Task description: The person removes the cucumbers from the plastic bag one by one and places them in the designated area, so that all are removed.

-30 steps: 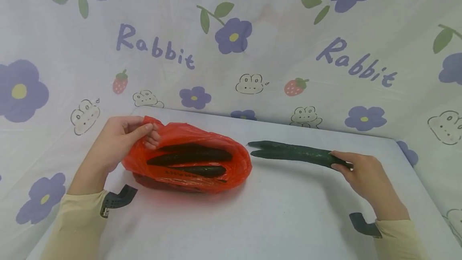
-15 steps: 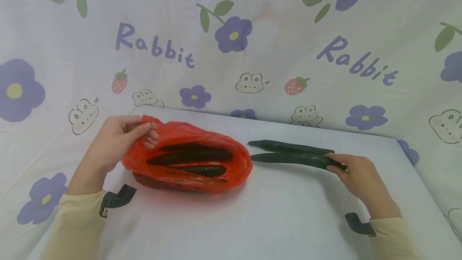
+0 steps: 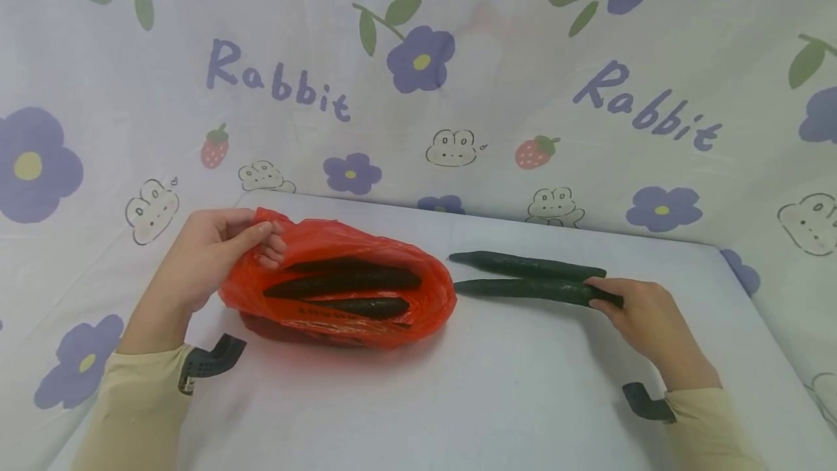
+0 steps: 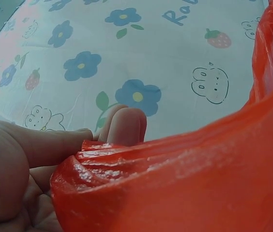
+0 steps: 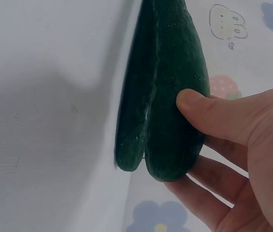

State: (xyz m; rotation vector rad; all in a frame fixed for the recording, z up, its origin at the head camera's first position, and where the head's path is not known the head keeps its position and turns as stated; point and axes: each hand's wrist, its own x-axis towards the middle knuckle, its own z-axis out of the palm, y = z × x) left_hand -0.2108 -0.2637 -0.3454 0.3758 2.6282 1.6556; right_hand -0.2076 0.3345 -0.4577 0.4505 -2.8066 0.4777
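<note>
One red plastic bag (image 3: 333,235): lies on the white table (image 3: 497,398) beside its left edge, toward the far-left corner, mouth gaping. Inside we count an upper bagged cucumber (image 3: 346,282) and a lower bagged cucumber (image 3: 366,307); a dark shape behind them is too dim for us to identify.

One left hand (image 3: 216,246): thumb and fingers closed together on the bag's rim, lifting it at the left end.

One rear cucumber (image 3: 526,266): lies right of the bag, near the table's far edge, free of any grip.

One front cucumber (image 3: 523,289): alongside the rear one, on the near-edge side, tip just beside the bag. We cannot tell whether it rests fully on the table.

One right hand (image 3: 644,318): thumb and fingers pinching the front cucumber's right end, parted by its thickness.

Step in hand, in our judgement: placing the front cucumber next to its neighbour. The next move, we think, calls for settling it flat, then loosening the pinch without rolling either one.
</note>
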